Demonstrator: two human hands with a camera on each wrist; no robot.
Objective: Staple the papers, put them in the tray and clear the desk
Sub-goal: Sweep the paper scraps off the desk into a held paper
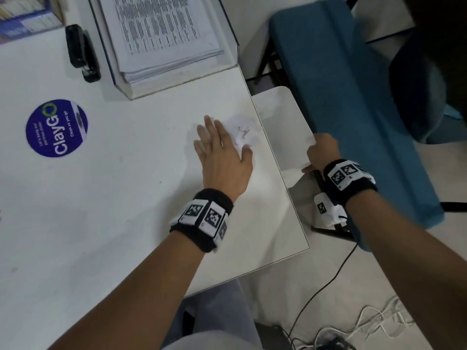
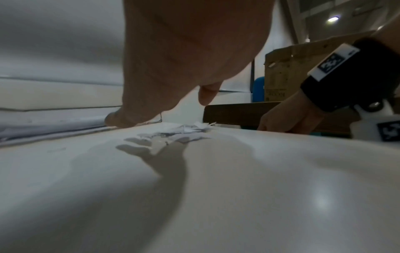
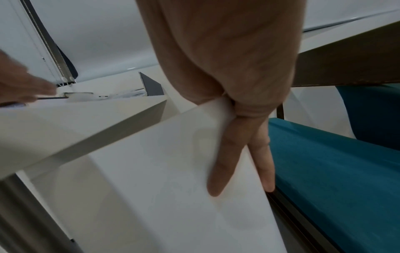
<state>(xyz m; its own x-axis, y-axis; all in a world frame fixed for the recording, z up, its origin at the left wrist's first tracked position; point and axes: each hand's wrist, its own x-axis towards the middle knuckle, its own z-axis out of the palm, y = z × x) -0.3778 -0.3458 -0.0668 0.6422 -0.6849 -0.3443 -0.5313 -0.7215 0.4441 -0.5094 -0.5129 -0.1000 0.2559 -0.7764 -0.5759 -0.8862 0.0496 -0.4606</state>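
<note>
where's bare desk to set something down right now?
Bare: the wide stretch nearer than the round sticker, left of the left hand. Crowded: far edge holds stapler and paper tray; right edge has paper scraps and the held sheet.

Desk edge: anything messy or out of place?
Yes. Torn paper scraps and loose staples are scattered by the right desk edge beside the left hand. The right hand holds a white sheet just below that edge.

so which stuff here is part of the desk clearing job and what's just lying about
In use:
left hand
small white paper scraps
white sheet held at desk edge by right hand
black stapler
clear tray of printed papers

Lying about:
round blue ClayGo sticker
teal bench
</note>
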